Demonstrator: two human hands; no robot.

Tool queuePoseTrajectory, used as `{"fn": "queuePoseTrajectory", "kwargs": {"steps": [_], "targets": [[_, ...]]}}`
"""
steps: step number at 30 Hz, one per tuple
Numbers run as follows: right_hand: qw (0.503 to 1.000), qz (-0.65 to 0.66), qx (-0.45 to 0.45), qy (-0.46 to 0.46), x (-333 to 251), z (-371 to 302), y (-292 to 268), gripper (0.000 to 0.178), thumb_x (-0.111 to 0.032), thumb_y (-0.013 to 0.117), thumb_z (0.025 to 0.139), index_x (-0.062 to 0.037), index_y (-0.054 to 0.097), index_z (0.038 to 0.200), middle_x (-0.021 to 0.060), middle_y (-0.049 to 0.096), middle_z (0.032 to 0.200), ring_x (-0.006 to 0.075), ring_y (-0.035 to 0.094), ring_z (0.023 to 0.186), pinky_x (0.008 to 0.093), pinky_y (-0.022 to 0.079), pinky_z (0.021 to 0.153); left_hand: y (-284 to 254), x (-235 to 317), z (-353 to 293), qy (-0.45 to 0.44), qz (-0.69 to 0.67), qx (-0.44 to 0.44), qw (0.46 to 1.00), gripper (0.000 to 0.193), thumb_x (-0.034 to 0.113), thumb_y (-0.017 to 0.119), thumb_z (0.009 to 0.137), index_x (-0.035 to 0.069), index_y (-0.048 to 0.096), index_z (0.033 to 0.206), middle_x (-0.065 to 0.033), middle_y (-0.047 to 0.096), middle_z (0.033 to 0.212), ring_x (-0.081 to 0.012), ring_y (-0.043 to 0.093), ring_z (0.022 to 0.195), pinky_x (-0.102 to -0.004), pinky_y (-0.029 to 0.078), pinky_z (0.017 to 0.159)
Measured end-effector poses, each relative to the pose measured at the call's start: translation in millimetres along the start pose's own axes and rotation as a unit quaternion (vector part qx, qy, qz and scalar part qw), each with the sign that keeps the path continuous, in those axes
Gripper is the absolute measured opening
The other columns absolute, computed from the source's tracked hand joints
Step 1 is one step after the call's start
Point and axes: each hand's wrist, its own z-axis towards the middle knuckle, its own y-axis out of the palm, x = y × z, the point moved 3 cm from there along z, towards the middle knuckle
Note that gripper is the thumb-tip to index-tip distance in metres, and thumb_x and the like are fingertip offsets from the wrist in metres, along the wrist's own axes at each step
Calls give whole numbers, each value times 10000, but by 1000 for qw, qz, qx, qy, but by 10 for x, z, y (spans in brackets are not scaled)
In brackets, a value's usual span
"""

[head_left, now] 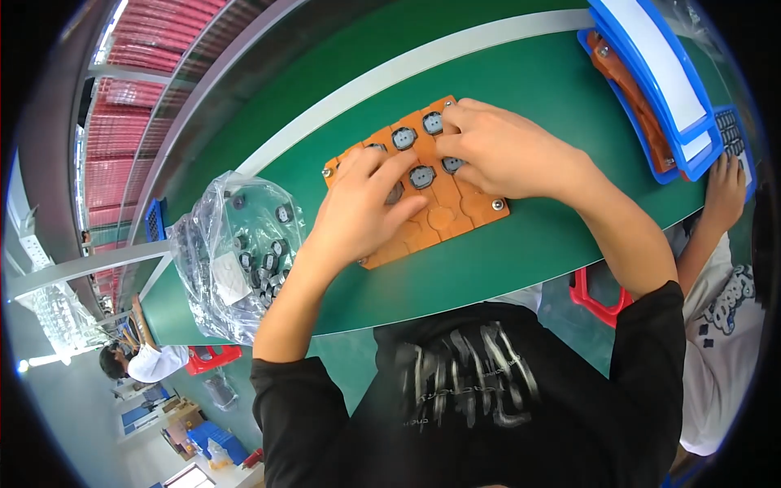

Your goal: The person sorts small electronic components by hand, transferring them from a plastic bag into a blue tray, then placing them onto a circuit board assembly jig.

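An orange fixture plate (441, 218) with shaped recesses and corner screws lies at a slant on the green table. Small grey-black round parts sit in it, among them one near the top middle (403, 138) and one nearer the centre (421, 176). My left hand (358, 199) is over the plate's left side, thumb and index finger apart, partly covering two parts. At the right side my right hand (508, 150) is curled, its fingertips at the upper right part (433, 123) and beside the part below it (452, 165). Whatever its fingers may pinch is hidden.
Left of the plate stands an open clear plastic bag (236, 260) of similar parts. Blue trays (659, 81), one holding an orange plate, are stacked at far right. A co-worker's hand (724, 191) is beside them. Another person (150, 362) sits at far left.
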Motion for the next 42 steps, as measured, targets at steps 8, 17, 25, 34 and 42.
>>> {"fn": "queuePoseTrajectory", "kwargs": {"steps": [8, 17, 25, 34, 42], "targets": [[997, -77, 21, -22, -102, 23, 126, 160, 4, 642, 769, 13, 651, 929, 147, 574, 1021, 319, 565, 1056, 401, 483, 945, 9, -114, -265, 8, 15, 29, 999, 293, 33, 774, 762, 45, 693, 1043, -89, 607, 1011, -288, 594, 912, -372, 512, 779], [994, 95, -25, -37, 131, 135, -37, 198, -54, 685, 783, 7, 618, 959, 158, 555, 1018, 352, 553, 1045, 416, 473, 941, -66, -278, -169, 39, 46, 43, 997, 339, 76, 792, 730, 30, 680, 1046, -120, 608, 990, -325, 585, 866, -407, 489, 770], [987, -92, 70, -108, -76, -24, 44, 182, -164, 667, 711, -46, 647, 848, 103, 578, 926, 297, 554, 949, 397, 453, 820, -26, -257, -289, 107, 39, 16, 993, 337, 90, 778, 762, 5, 673, 1072, -126, 589, 951, -332, 573, 893, -449, 452, 842], [973, -173, 62, -141, -186, -17, 50, 92, -146, 619, 776, -67, 657, 804, 96, 601, 919, 272, 570, 955, 375, 455, 830, -101, -155, -306, 63, 39, 37, 997, 308, 99, 763, 770, 55, 670, 1060, -146, 638, 1031, -363, 611, 964, -448, 499, 849], [993, 53, -3, -106, 40, -31, 89, 220, -192, 684, 838, -23, 643, 973, 141, 572, 1045, 344, 533, 1058, 434, 442, 955, -3, -173, -383, 92, 59, -22, 994, 257, 78, 683, 834, 52, 664, 1090, -162, 625, 1083, -367, 589, 1004, -433, 492, 877]]}}
